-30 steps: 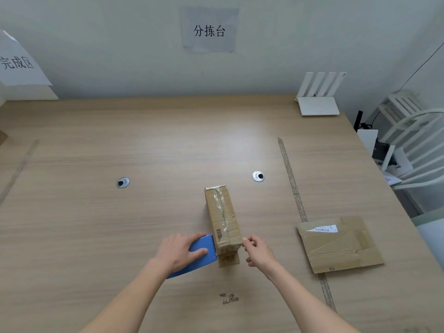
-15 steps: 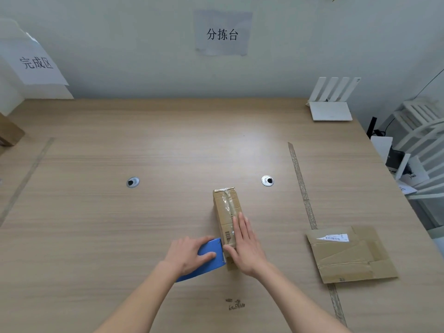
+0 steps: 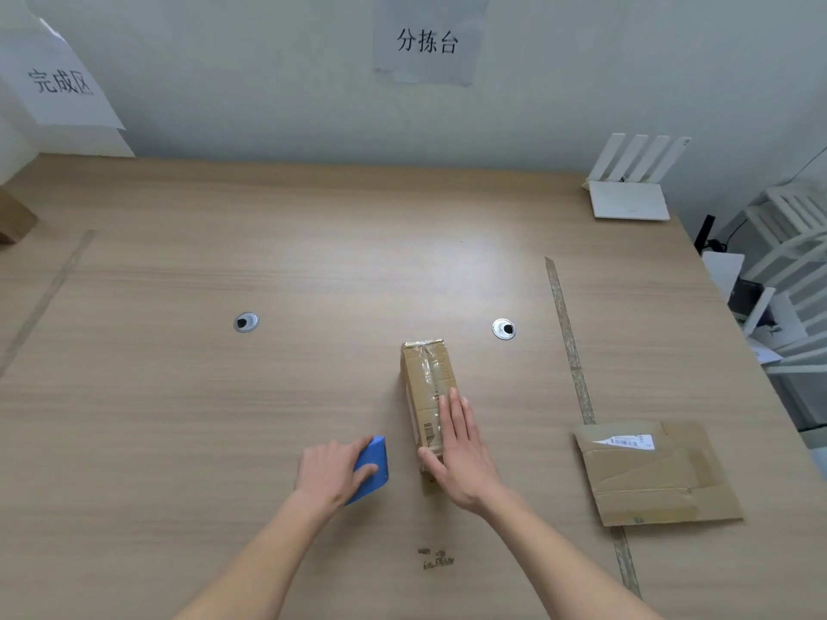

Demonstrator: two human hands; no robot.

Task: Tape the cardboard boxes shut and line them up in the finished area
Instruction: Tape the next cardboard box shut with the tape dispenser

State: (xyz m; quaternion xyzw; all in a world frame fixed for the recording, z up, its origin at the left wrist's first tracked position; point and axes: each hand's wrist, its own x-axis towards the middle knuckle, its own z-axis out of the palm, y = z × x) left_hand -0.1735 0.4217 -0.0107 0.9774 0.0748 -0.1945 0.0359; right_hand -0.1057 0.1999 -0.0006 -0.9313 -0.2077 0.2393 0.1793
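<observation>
A narrow cardboard box (image 3: pixel 425 378) lies lengthwise on the wooden table (image 3: pixel 313 243), with clear tape along its top seam. My right hand (image 3: pixel 456 454) lies flat on the near end of the box, fingers straight, thumb against its left side. My left hand (image 3: pixel 331 472) holds a blue tape dispenser (image 3: pixel 373 467) on the table, a short gap to the left of the box. A flattened cardboard box (image 3: pixel 653 474) with a white label lies to the right. Another cardboard box (image 3: pixel 13 217) shows partly at the far left edge, below the finished-area sign (image 3: pixel 60 80).
Strips of tape run across the table on the left (image 3: pixel 44 302) and on the right (image 3: pixel 570 342). Two round cable holes (image 3: pixel 246 322) (image 3: pixel 504 328) sit mid-table. A white router (image 3: pixel 628 190) stands at the back right. White chairs (image 3: pixel 792 261) crowd the right edge.
My right hand went from pinching the box's near end to lying flat on its top. My left hand pulled the blue dispenser away from the box to the left.
</observation>
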